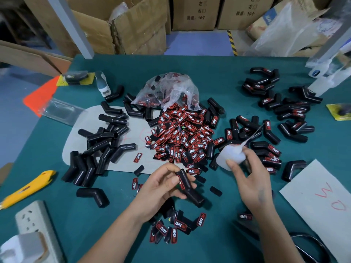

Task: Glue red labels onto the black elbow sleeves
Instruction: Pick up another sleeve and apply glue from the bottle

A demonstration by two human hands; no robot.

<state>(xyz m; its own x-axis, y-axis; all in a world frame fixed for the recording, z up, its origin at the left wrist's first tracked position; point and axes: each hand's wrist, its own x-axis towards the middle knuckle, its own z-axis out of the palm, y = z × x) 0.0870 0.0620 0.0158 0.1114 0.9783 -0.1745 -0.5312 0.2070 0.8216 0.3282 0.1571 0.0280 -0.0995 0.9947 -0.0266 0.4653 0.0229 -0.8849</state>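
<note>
Head view shows 2 bare hands above a green worktop [237, 73]. The left hand [161, 186] holds 1 black elbow sleeve [190, 188], its fingers and thumb curled around the upper arm of the piece; a red label edge shows under the thumb. The right hand [252, 179] grips 1 white glue bottle [230, 155], fingers wrapped on its body, the thin nozzle pointing up and to the right.

The sleeves and labels are too many to count exactly. 1 heap of red labels [180, 137] lies in the middle of the worktop, spilling from 1 clear plastic bag [169, 90]; each label is red and black with white letters "TAPER". Plain sleeves lie in 1 loose group on the left [100, 147], partly on a grey sheet [76, 145]. Sleeves that carry labels lie on the right [275, 103], in scattered piles. Some loose labels [178, 224] lie near the left wrist.

Around: 1 yellow utility knife [28, 188] at the left edge, 1 white power strip [38, 224] at the lower left, 1 white paper with red marks [321, 202] at the right, and cardboard boxes [136, 25] behind the worktop.
</note>
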